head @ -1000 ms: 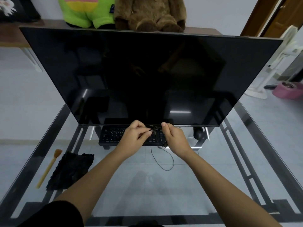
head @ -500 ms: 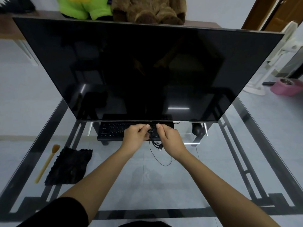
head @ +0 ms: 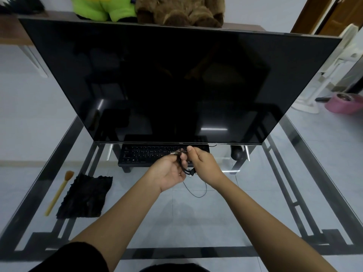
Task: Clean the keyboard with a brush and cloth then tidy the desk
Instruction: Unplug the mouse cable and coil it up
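Head view: we held coiled black cable (head: 184,163), left hand (head: 170,171) gripping loops, right hand (head: 202,163) pinching strand. Risk, we judged: loose tail snagging on keyboard (head: 149,155) under monitor (head: 176,85), dragging it across slick glass desk (head: 216,222). Wooden-handled brush (head: 59,192) and crumpled black cloth (head: 84,197) lay well left, untouched.
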